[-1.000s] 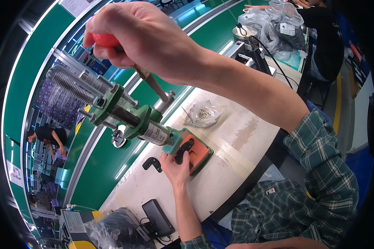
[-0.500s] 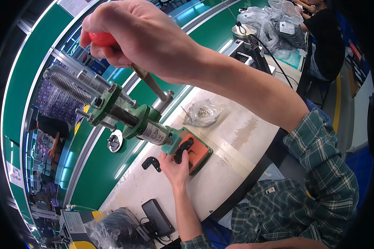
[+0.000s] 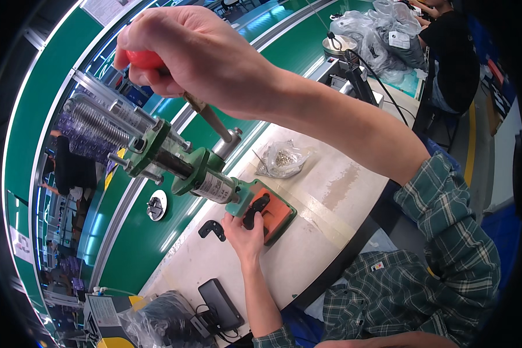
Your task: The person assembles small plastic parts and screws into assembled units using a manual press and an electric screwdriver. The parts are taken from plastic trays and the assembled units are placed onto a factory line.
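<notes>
My right hand (image 3: 197, 58) is wrapped round the red knob (image 3: 145, 58) on the lever of a green hand press (image 3: 200, 168). Low on the press, my left hand (image 3: 243, 230) grips a small black bracket-like part (image 3: 255, 210) between thumb and fingers. That part lies on the orange pad (image 3: 280, 211) of the press base, close under the ram. My left fingertips are partly hidden by the press. Just left of that hand, a second black angled part (image 3: 212, 230) lies on the white table.
A clear bag of small metal pieces (image 3: 284, 158) lies behind the press. A black box-shaped device (image 3: 221, 304) with cables and a bag of dark parts (image 3: 162, 319) sit at the near left. A round white dish (image 3: 156, 205) rests on the green conveyor (image 3: 130, 238). Another person (image 3: 451, 58) sits at the far right.
Both my hands and the press stay nearly still. The white dish has shifted slightly left and nearer along the conveyor. A person beyond the conveyor has changed posture.
</notes>
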A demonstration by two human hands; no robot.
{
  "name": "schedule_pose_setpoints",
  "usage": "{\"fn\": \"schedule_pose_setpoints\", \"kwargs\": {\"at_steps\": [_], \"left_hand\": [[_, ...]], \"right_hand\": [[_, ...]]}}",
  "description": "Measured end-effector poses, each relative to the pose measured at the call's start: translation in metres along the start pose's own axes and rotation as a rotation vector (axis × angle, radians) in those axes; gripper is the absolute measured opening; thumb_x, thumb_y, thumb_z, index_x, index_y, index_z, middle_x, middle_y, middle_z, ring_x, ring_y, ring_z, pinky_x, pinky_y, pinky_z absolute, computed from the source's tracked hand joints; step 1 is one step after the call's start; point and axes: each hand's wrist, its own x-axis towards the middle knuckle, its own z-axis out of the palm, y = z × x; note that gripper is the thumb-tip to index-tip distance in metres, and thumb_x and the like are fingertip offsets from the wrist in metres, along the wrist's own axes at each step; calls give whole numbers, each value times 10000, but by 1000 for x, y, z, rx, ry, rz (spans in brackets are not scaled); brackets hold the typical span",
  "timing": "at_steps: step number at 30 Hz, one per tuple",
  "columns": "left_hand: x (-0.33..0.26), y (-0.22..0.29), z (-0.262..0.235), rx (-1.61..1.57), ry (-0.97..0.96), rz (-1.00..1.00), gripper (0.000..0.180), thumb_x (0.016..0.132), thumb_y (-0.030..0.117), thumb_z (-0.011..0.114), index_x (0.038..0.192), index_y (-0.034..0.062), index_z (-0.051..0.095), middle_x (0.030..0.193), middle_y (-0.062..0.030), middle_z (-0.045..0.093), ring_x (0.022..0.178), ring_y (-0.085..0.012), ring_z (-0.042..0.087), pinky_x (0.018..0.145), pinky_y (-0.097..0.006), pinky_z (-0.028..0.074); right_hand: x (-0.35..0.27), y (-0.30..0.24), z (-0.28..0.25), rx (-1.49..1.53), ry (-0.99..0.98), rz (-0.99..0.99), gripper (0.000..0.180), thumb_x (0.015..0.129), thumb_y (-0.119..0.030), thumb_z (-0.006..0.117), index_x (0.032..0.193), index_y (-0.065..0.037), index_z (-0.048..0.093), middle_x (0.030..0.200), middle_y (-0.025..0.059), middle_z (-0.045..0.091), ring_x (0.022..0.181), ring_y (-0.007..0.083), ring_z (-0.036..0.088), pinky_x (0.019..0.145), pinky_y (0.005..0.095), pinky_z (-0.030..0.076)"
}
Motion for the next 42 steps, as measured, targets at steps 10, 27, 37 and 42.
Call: {"fn": "schedule_pose_setpoints", "kwargs": {"at_steps": [10,27,37,42], "left_hand": [[-1,8,-1,-46,27,-19,280,789,99,802,1061,56,748,973,-49,656,902,-229,565,786,-358,498],[0,1,-1,-18,-27,-15,328,799,76,778,1126,58,759,1021,-61,639,948,-246,555,821,-364,496],[0,6,-2,-25,-36,-22,313,805,66,787,1115,58,747,1030,-61,635,960,-250,555,829,-375,494],[1,3,-2,-16,-39,-9,313,801,74,794,1111,64,748,1024,-53,636,942,-236,553,801,-362,485]], "right_hand": [[0,2,0,-24,4,-42,299,997,-244,565,818,-14,631,724,17,569,639,77,507,590,263,411],[-1,-2,-1,-22,-5,-21,280,999,-231,572,835,-14,634,742,18,578,652,76,526,590,260,422],[-4,-8,-1,-8,-6,15,274,996,-219,573,830,-9,631,735,16,575,644,73,518,585,260,419],[-5,-9,0,-6,4,22,268,990,-216,578,832,-7,632,736,19,581,647,73,527,587,259,427]]}}
